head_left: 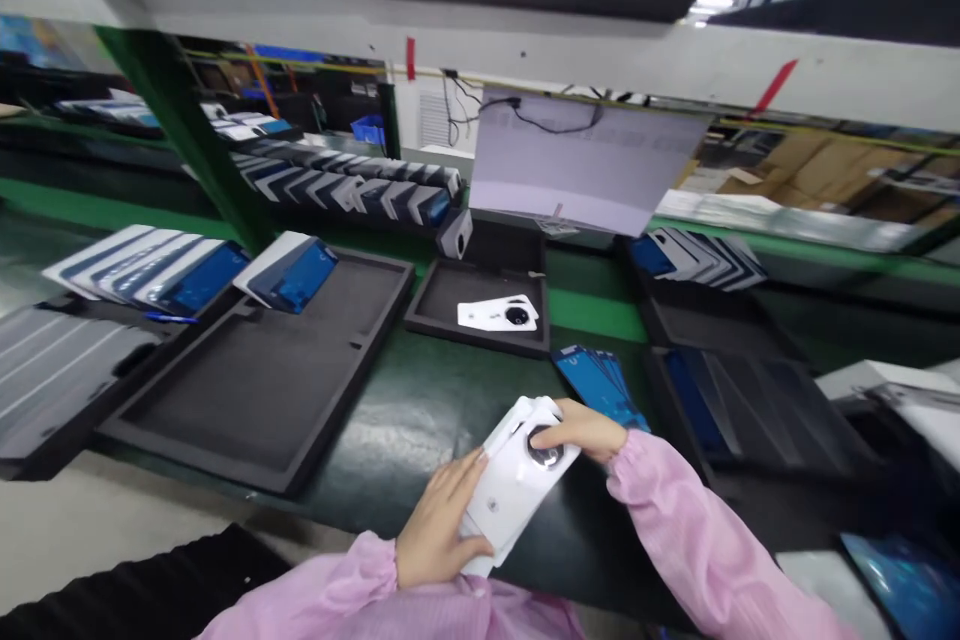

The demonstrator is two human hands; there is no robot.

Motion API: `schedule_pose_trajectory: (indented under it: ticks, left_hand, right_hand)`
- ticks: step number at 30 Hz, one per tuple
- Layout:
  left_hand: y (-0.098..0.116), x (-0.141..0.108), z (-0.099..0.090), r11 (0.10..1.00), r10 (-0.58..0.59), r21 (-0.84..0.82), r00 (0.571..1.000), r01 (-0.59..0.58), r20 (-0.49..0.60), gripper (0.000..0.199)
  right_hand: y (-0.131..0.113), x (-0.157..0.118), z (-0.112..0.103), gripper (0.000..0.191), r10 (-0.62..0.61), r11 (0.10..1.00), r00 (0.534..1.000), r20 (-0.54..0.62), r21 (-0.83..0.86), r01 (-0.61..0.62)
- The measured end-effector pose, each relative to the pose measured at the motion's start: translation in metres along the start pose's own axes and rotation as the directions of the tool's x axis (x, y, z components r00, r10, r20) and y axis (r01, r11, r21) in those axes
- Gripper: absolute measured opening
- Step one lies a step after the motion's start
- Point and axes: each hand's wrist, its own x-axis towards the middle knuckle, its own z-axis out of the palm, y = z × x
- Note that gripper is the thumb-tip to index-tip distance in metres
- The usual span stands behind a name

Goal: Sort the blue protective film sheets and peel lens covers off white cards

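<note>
A small stack of white phone back covers, the top one with a round black camera ring, is tilted between my hands above the near edge of the green bench. My left hand grips the lower left side, thumb over the front. At the upper right end my right hand holds the same stack, its thumb on the camera ring and the other fingers hidden behind. More white covers lie in a small black tray beyond my hands. Several blue-filmed sheets are fanned out beside my right hand.
To the left is a large black foam tray, with dark blue and white panels on its far corner. Racked panels stand at the back. Another black tray with dark sheets lies right. A white shelf beam crosses overhead.
</note>
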Motion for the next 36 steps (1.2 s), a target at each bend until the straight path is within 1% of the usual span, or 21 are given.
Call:
schedule_pose_trajectory:
  ticks: [2, 5, 8, 11, 12, 14, 16, 18, 20, 21, 22, 23, 25, 26, 28, 30, 31, 32, 33, 34, 36]
  left_hand:
    - [0.001, 0.001, 0.001, 0.999, -0.032, -0.044, 0.999, 0.030, -0.044, 0.099]
    - [0.003, 0.001, -0.001, 0.973, -0.181, -0.157, 0.980, 0.166, -0.083, 0.110]
    - [0.007, 0.004, -0.010, 0.923, -0.280, -0.279, 0.960, 0.264, -0.020, 0.107]
    - [0.012, 0.010, -0.031, 0.901, -0.266, -0.350, 0.964, 0.255, 0.017, 0.097]
    - [0.013, 0.013, -0.040, 0.908, -0.240, -0.352, 0.971, 0.227, 0.008, 0.092]
    - [0.015, 0.019, -0.060, 0.935, -0.189, -0.316, 0.980, 0.161, -0.061, 0.081]
    - [0.013, 0.025, -0.077, 0.965, -0.144, -0.241, 0.976, 0.102, -0.164, 0.070]
    - [0.005, 0.030, -0.085, 0.983, -0.093, -0.178, 0.966, 0.050, -0.243, 0.061]
    - [-0.008, 0.032, -0.085, 0.984, -0.047, -0.177, 0.965, 0.000, -0.260, 0.058]
    - [-0.015, 0.032, -0.082, 0.979, -0.030, -0.204, 0.966, -0.024, -0.257, 0.059]
    - [-0.022, 0.031, -0.077, 0.968, -0.018, -0.247, 0.963, -0.051, -0.267, 0.063]
    - [-0.028, 0.029, -0.072, 0.951, -0.016, -0.300, 0.954, -0.078, -0.298, 0.070]
    - [-0.038, 0.026, -0.062, 0.888, -0.063, -0.440, 0.916, -0.130, -0.397, 0.088]
    - [-0.041, 0.025, -0.057, 0.842, -0.106, -0.519, 0.898, -0.148, -0.427, 0.094]
    - [-0.042, 0.025, -0.050, 0.740, -0.177, -0.650, 0.882, -0.174, -0.437, 0.098]
    - [-0.041, 0.029, -0.047, 0.674, -0.185, -0.704, 0.872, -0.223, -0.453, 0.097]
    - [-0.041, 0.031, -0.047, 0.661, -0.173, -0.707, 0.865, -0.252, -0.470, 0.097]
    - [-0.041, 0.032, -0.047, 0.658, -0.156, -0.701, 0.862, -0.274, -0.483, 0.097]
    - [-0.041, 0.034, -0.048, 0.664, -0.139, -0.695, 0.867, -0.277, -0.478, 0.097]
    - [-0.042, 0.034, -0.050, 0.674, -0.120, -0.691, 0.885, -0.260, -0.450, 0.098]
    - [-0.044, 0.031, -0.053, 0.718, -0.096, -0.675, 0.935, -0.173, -0.342, 0.100]
  right_hand:
    - [0.001, -0.004, 0.000, 0.038, -0.025, 1.000, 0.999, 0.019, 0.004, 0.025]
    - [0.007, -0.014, 0.001, 0.046, -0.108, 0.994, 0.993, 0.040, 0.009, 0.107]
    - [0.019, -0.023, 0.002, 0.046, -0.176, 0.984, 0.984, -0.006, -0.003, 0.176]
    - [0.030, -0.026, 0.000, 0.039, -0.263, 0.965, 0.960, -0.095, -0.002, 0.264]
    - [0.032, -0.026, -0.002, 0.038, -0.313, 0.950, 0.942, -0.122, -0.023, 0.312]
    - [0.034, -0.023, -0.003, 0.038, -0.439, 0.899, 0.882, -0.170, -0.093, 0.429]
    - [0.038, -0.018, -0.001, 0.045, -0.545, 0.838, 0.808, -0.225, -0.144, 0.526]
    - [0.048, -0.012, 0.004, 0.056, -0.587, 0.807, 0.744, -0.320, -0.163, 0.567]
    - [0.063, -0.006, 0.010, 0.061, -0.588, 0.806, 0.697, -0.411, -0.217, 0.551]
    - [0.071, -0.003, 0.014, 0.060, -0.597, 0.801, 0.680, -0.425, -0.268, 0.536]
    - [0.077, -0.002, 0.016, 0.058, -0.616, 0.788, 0.672, -0.410, -0.326, 0.523]
    - [0.082, -0.001, 0.018, 0.058, -0.638, 0.767, 0.676, -0.368, -0.380, 0.517]
    - [0.086, -0.001, 0.020, 0.065, -0.670, 0.721, 0.696, -0.258, -0.449, 0.528]
    - [0.085, -0.001, 0.021, 0.071, -0.677, 0.708, 0.703, -0.218, -0.455, 0.540]
    - [0.080, -0.001, 0.023, 0.085, -0.687, 0.705, 0.694, -0.217, -0.430, 0.563]
    - [0.076, 0.000, 0.024, 0.095, -0.705, 0.705, 0.654, -0.274, -0.379, 0.600]
    - [0.075, 0.001, 0.024, 0.097, -0.706, 0.707, 0.642, -0.299, -0.353, 0.613]
    - [0.075, 0.001, 0.023, 0.096, -0.700, 0.714, 0.640, -0.316, -0.341, 0.612]
    - [0.077, 0.001, 0.022, 0.092, -0.688, 0.725, 0.649, -0.324, -0.347, 0.595]
    - [0.079, 0.000, 0.020, 0.087, -0.672, 0.738, 0.664, -0.327, -0.368, 0.566]
    - [0.084, -0.001, 0.016, 0.076, -0.639, 0.757, 0.695, -0.330, -0.431, 0.491]
